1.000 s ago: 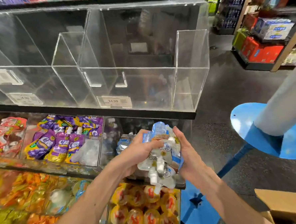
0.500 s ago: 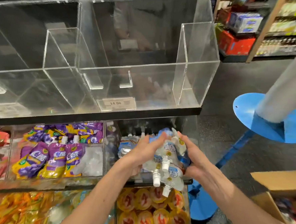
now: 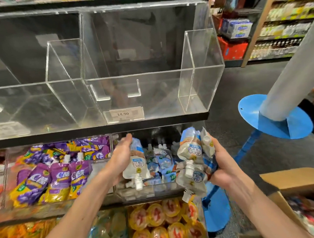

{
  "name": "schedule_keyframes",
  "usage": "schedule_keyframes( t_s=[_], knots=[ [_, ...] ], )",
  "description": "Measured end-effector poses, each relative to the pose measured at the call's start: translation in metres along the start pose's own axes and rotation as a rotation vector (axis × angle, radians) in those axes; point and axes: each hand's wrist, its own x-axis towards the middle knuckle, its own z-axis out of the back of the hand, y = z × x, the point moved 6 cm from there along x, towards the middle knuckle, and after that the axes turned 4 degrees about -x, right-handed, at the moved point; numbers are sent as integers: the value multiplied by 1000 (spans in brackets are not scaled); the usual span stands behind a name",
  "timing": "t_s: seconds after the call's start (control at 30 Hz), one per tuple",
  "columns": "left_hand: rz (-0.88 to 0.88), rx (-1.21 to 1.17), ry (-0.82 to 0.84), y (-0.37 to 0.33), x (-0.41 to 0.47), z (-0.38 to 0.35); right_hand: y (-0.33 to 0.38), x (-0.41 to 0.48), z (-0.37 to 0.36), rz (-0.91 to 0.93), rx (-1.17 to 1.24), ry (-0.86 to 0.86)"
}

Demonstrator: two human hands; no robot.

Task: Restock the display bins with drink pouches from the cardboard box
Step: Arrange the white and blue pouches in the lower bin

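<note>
Fingers [image 3: 126, 141] of the left hand [image 3: 121, 158] lie lightly curved along a single drink pouch [image 3: 137, 164], blue and white, holding it spout-down against the palm (the thumb is hidden behind it). The right hand [image 3: 222, 165] grips a bundle of pouches [image 3: 190, 153] of the same kind, with the thumb over the outermost one and most spouts pointing down.

The two hands are apart, in front of the middle-shelf acrylic bin [image 3: 138, 192], which contains stocked blue-and-white pouches [image 3: 161, 161]. The single drink pouch hangs over that bin's front left part, and the bundle of pouches is at its right edge.

The adjoining bin on the left holds purple pouches [image 3: 58, 178]. On the shelf below are yellow-and-red pouches [image 3: 159, 227]. Above is an upper acrylic bin [image 3: 202, 90] bearing a price tag [image 3: 126, 113] that reads 14.90. The cardboard box [image 3: 301, 180] sits at lower right, just beside the right forearm. A grey pole [image 3: 293, 70] on a blue base [image 3: 281, 127] stands in the aisle beyond.
</note>
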Motion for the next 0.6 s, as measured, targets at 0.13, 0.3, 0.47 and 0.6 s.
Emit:
schedule_keyframes(
  t_s=[0.13,0.3,0.47,0.6],
  knots=[
    [-180,178,58,-19,-10,-10,13,-11,2,48,24,11],
    [-380,428,210,-22,-11,-42,28,-21,6,118,56,57],
    [-607,754,310,-11,14,-84,35,-30,8,106,103,106],
    [-864,1141,314,2,35,-116,36,-30,14,99,148,135]
  ],
)
